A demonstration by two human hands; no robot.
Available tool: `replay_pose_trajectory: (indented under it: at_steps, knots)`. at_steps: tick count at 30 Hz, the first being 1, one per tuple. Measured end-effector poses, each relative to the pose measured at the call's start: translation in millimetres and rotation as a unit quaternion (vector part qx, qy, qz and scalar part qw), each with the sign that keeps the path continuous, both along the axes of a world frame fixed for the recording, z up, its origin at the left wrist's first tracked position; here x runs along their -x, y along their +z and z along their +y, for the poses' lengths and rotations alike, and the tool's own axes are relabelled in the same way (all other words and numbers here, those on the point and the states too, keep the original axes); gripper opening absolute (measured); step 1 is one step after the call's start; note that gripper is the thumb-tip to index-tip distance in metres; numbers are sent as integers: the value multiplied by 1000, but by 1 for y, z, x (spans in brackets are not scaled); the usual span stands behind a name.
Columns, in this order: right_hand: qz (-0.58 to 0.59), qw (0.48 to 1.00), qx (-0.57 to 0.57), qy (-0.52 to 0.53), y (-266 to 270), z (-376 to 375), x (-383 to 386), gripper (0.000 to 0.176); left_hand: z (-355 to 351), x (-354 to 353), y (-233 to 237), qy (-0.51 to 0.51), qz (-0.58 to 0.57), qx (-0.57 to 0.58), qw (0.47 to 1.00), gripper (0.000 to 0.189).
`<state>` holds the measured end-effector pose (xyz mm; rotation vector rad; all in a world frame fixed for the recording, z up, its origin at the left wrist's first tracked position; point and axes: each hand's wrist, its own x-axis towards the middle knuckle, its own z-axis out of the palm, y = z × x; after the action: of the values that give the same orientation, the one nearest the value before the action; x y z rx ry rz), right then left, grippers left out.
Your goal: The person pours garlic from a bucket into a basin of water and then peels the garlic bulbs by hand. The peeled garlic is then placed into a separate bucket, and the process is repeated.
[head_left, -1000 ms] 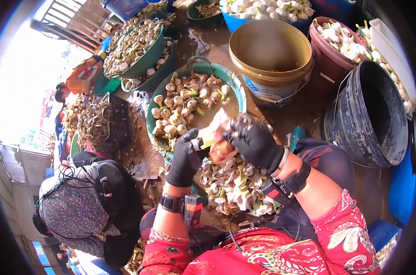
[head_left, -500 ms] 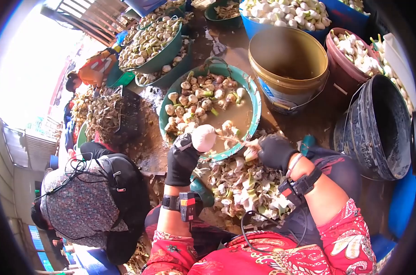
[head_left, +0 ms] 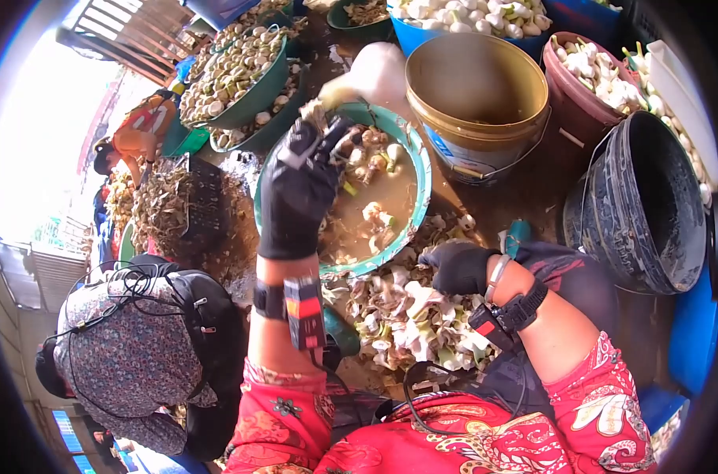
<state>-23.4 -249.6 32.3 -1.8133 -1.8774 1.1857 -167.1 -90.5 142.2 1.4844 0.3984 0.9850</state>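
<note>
My left hand (head_left: 299, 186), in a black glove, is raised over the green basin (head_left: 422, 205) with its fingers apart. Just beyond its fingertips a pale, motion-blurred garlic bulb (head_left: 378, 73) hangs in the air, its stem end toward the hand. Unpeeled garlic bulbs (head_left: 375, 158) sit in muddy water in the basin, partly hidden behind my left hand. My right hand (head_left: 457, 267), also gloved in black, is curled closed over a pile of garlic peelings (head_left: 422, 316) below the basin's near rim. What its fingers hold, if anything, is hidden.
A yellowish bucket (head_left: 477, 110) stands beyond the basin, near a blue tub of white garlic (head_left: 469, 17) and a reddish bucket of garlic (head_left: 600, 79). A black bucket (head_left: 635, 213) tilts at the right. At left, a person in a flowered top (head_left: 130, 340) bends close by.
My left hand has risen and opened, and the garlic bulb it held is now up beyond its fingertips. My right hand has drawn slightly lower, away from the bulb.
</note>
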Motion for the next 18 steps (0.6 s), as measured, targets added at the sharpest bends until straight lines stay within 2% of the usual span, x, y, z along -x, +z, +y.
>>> replay_pose_trajectory:
  at_steps: [1, 2, 3, 4, 5, 6, 7, 8, 9, 11, 12, 15, 16, 18]
  knots:
    - [27, 998, -34, -40, -2, -1, -7, 33, 10, -9, 3, -73, -117, 274, 952, 20]
    - [25, 996, -51, -70, 9, -1, -14, 30, 19, -7, -15, -26, 12, 125, 992, 19]
    - [26, 992, -68, -102, 24, -1, -22, 27, 42, 8, -58, -11, 185, -175, 967, 18]
    - [20, 987, -45, -153, 33, 1, -27, 24, 21, 1, -69, 55, 161, 127, 977, 12]
    - [22, 987, -38, -155, 42, -1, -30, 24, 59, 38, -148, 22, 432, -134, 892, 16]
    - [24, 980, -60, -188, 52, -1, -34, 23, 44, 34, -154, -6, 677, -333, 656, 18]
    - [26, 972, -81, -220, 56, 1, -37, 23, 44, 44, -183, -45, 710, -291, 640, 25]
    - [36, 967, -84, -239, 52, 1, -38, 24, 35, 48, -194, -16, 678, -262, 687, 37]
    - [33, 967, -78, -239, 46, 1, -38, 24, 35, 43, -206, -22, 706, -251, 662, 47]
    - [17, 940, -167, -298, 34, 1, -37, 24, 39, 22, -220, -31, 701, -274, 658, 56]
    - [14, 934, -201, -297, 35, 3, -39, 23, 44, 10, -231, -27, 683, -268, 679, 60]
    - [55, 925, -179, -330, 34, 10, -40, 22, 61, -12, -279, -21, 676, -375, 633, 57]
    - [46, 930, -170, -324, 32, 11, -42, 23, 68, -14, -295, -24, 677, -380, 630, 49]
    - [26, 932, -169, -321, 31, 14, -40, 22, 80, -17, -292, -48, 695, -345, 629, 42]
